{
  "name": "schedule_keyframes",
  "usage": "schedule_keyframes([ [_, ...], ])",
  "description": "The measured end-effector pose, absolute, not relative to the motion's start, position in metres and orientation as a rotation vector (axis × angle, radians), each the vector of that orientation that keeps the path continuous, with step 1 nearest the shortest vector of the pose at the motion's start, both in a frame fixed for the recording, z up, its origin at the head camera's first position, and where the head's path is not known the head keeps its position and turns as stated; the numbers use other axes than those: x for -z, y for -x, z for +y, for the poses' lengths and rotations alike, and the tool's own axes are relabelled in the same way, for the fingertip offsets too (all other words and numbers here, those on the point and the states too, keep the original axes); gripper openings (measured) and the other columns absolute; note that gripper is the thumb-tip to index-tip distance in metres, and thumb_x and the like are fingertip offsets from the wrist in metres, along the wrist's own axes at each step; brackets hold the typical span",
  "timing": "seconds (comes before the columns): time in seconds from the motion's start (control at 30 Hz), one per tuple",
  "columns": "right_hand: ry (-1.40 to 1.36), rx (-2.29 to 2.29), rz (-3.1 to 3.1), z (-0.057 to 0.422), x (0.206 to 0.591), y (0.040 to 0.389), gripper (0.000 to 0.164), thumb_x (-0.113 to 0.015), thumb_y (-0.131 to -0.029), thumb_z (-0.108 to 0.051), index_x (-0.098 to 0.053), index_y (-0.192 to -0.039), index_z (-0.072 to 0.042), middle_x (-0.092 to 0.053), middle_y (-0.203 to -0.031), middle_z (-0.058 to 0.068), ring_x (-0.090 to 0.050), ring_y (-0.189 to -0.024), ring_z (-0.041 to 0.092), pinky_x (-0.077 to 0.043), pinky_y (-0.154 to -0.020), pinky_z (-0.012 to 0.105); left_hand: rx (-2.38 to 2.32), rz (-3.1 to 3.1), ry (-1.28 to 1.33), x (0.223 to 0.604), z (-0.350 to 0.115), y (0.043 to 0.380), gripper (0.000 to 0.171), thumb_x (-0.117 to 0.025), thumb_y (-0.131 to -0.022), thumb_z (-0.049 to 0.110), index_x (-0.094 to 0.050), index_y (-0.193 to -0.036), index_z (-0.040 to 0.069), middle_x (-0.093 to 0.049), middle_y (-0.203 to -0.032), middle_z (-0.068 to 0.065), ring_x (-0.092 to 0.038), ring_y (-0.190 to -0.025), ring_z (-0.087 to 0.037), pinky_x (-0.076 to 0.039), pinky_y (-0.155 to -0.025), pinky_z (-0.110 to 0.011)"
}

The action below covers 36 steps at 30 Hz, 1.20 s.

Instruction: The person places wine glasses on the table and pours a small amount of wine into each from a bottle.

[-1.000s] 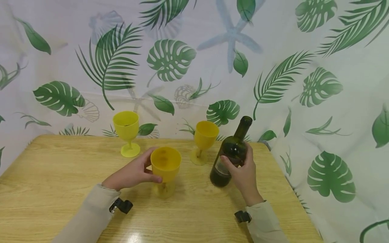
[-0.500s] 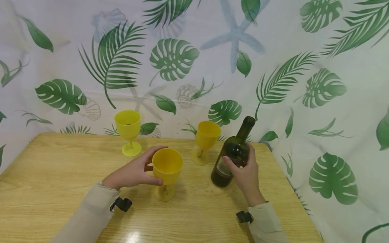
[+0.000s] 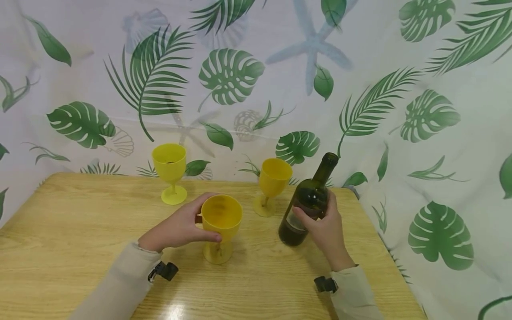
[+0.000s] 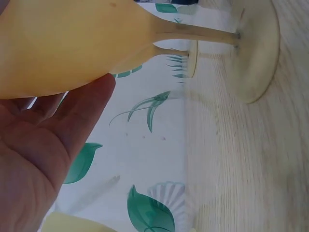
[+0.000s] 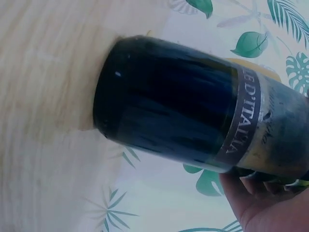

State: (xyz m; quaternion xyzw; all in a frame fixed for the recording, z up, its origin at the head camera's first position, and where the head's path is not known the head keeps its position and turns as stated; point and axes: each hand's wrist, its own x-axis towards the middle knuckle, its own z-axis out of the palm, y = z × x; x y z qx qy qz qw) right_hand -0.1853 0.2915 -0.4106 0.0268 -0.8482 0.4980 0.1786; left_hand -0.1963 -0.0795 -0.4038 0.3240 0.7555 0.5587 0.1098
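Observation:
In the head view my left hand point(image 3: 182, 229) holds a yellow goblet point(image 3: 222, 218) by its cup, thumb across the near side and fingers behind it. The goblet stands upright, and its stem and round foot point(image 4: 256, 53) show in the left wrist view. My right hand point(image 3: 327, 235) grips a dark green wine bottle point(image 3: 311, 195) round its labelled body. The bottle leans, neck up and to the right, its base point(image 5: 108, 87) close to the tabletop in the right wrist view. Part of its label point(image 5: 270, 125) shows beside the fingers there.
Two more yellow goblets stand at the table's back edge, one at left point(image 3: 170, 166) and one point(image 3: 275, 178) between the held goblet and the bottle. Behind the wooden table point(image 3: 80, 222) hangs a white leaf-patterned cloth point(image 3: 256, 89).
The whole head view has shifted slightly, moving everything a little to the right. My left thumb reaches a bit further across the goblet's cup. The right hand's hold on the bottle is unchanged.

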Motion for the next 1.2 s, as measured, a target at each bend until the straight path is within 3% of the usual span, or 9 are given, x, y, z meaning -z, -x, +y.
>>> schedule_keyframes([
  [0.23, -0.121, -1.385, -2.438, 0.296, 0.410, 0.186, 0.082, -0.084, -0.088, -0.031, -0.037, -0.152, -0.015, -0.060, -0.139, 0.010, -0.058, -0.122, 0.025, -0.048, -0.102, 0.046, -1.619, 2.218, -0.940, 0.405, -0.079, 0.198, 0.085, -0.090, -0.083, 0.027, -0.041, -0.153, 0.023, -0.056, -0.140, -0.001, -0.056, -0.125, -0.025, -0.049, -0.105, -0.049],
  [0.5, -0.127, -1.409, -2.503, 0.298, 0.403, 0.181, 0.085, -0.086, -0.087, -0.030, -0.034, -0.154, -0.018, -0.056, -0.143, 0.016, -0.054, -0.129, 0.036, -0.044, -0.108, 0.057, -1.620, 2.197, -0.962, 0.406, -0.080, 0.196, 0.084, -0.087, -0.086, 0.026, -0.039, -0.154, 0.025, -0.056, -0.139, -0.002, -0.056, -0.124, -0.026, -0.049, -0.103, -0.052],
  [1.2, -0.230, -1.442, -2.499, 0.293, 0.407, 0.163, 0.081, -0.083, -0.088, -0.019, -0.033, -0.153, -0.014, -0.057, -0.141, 0.016, -0.055, -0.128, 0.034, -0.045, -0.106, 0.056, -1.587, 2.190, -0.982, 0.405, -0.079, 0.195, 0.084, -0.084, -0.089, 0.029, -0.034, -0.156, 0.020, -0.055, -0.139, -0.005, -0.056, -0.122, -0.026, -0.049, -0.101, -0.048],
])
